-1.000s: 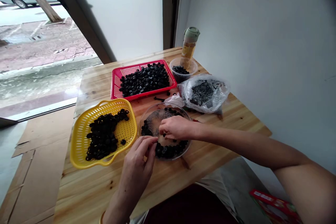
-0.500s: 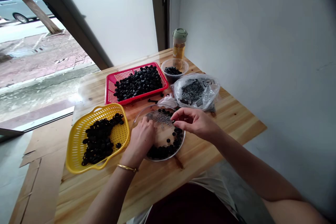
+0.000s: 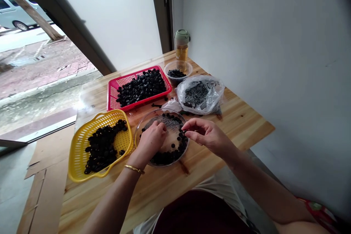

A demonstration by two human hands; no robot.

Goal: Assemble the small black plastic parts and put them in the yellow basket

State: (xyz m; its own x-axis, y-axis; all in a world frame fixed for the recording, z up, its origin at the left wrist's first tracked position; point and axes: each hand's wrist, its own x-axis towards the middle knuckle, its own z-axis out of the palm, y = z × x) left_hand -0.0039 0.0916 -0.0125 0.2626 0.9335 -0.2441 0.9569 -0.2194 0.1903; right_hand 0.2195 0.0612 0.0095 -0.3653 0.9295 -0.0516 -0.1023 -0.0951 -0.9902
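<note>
Pale wood planks make up the table (image 3: pixel 246 120) I look down on from afar through the head-worn camera, and everything at hand stands on it. Largest on top are two plastic baskets: a yellow one (image 3: pixel 78 150) at near left and a red one (image 3: pixel 148 99) behind it, both holding small black pieces. A crumpled clear bag (image 3: pixel 215 93) of dark, thin bits lies right of the red basket. Between the yellow basket and the right hand sits a round clear dish (image 3: pixel 168 143), black pieces along its near and right edge, fine greyish slivers (image 3: pixel 173 122) toward its far side. Beyond stand an upright bottle (image 3: pixel 182 45) with a green lid and a small clear tub (image 3: pixel 188 69) of dark pieces. A second ago both hands were close together over the dish; now they are parted, which I judge puts each at its own part of the handling. My view has the left hand (image 3: pixel 153 136) over the dish's left half, fingers curled down near the slivers, tips hidden, so I cannot tell what it grips. The right hand (image 3: pixel 208 135) is at the right rim, thumb and forefinger almost meeting; a dark speck shows at their tips, but whether it is pinched I cannot tell.
</note>
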